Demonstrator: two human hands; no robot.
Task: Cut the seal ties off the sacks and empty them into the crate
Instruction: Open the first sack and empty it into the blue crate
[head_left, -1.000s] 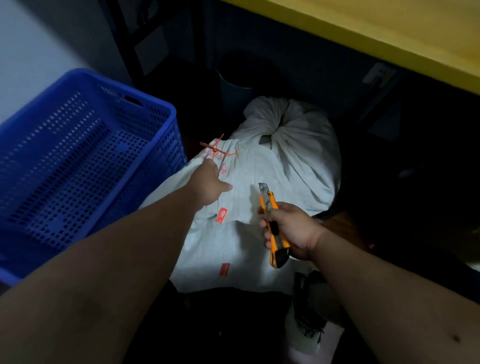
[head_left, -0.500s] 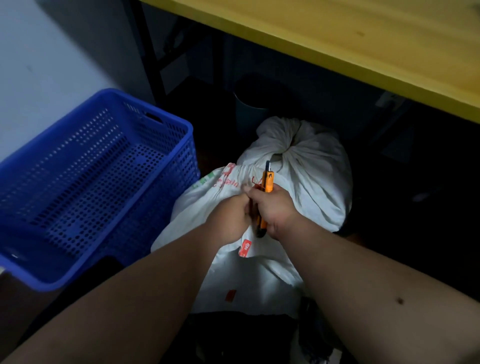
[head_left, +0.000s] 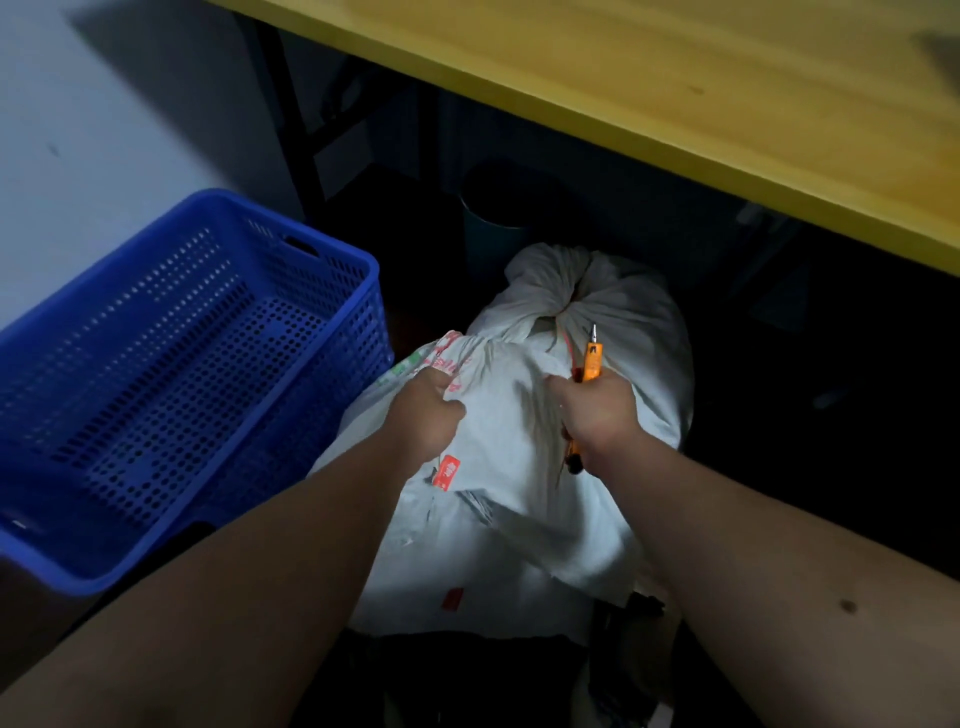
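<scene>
Left hand (head_left: 428, 415) grips sack (head_left: 498, 499); right hand (head_left: 597, 410) clutches knife (head_left: 591, 358).

Hands were pressed together at the neck of the near sack (head_left: 498, 467) half a second ago; now apart. Left hand (head_left: 428, 415) grips the printed mouth fabric, pulled leftward. Right hand (head_left: 597, 410) with the orange knife (head_left: 591, 358) has shifted right, blade tip up beside a loose red tie (head_left: 567, 347). Sack mouth spread wider between them.
</scene>
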